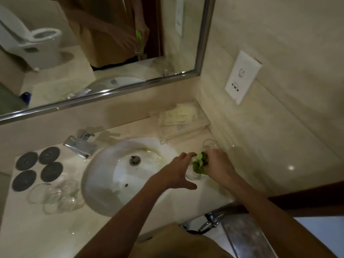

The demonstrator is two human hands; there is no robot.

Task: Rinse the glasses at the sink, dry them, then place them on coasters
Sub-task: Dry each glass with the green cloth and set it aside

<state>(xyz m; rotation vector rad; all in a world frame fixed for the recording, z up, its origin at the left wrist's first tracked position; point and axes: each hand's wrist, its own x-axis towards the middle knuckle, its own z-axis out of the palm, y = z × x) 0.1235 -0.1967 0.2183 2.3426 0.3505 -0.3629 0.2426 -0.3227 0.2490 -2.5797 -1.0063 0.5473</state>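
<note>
Pale marble countertop (46,229) fills my view of a dim bathroom, with a white sink (104,175) sunk into it. Nearest me, my right hand (219,164) is curled round a green cloth (199,162) and pushes it into the mouth of a clear glass (195,175), which sits at the sink's right edge over the counter. My left hand (178,174) steadies that glass from the left, fingers spread along its side and thumb stretched out below. Left of the sink I see a cluster of clear glasses (54,196) on the counter, how many I cannot tell. Just behind them lie four dark round coasters (38,166) in two rows, all bare. One more glass (211,143) stands just beyond my right hand, near the side wall. A chrome tap (80,146) sits at the sink's far left rim. Further back, a clear tray (178,123) holds pale packets in the corner, and a mirror (93,43) runs above
</note>
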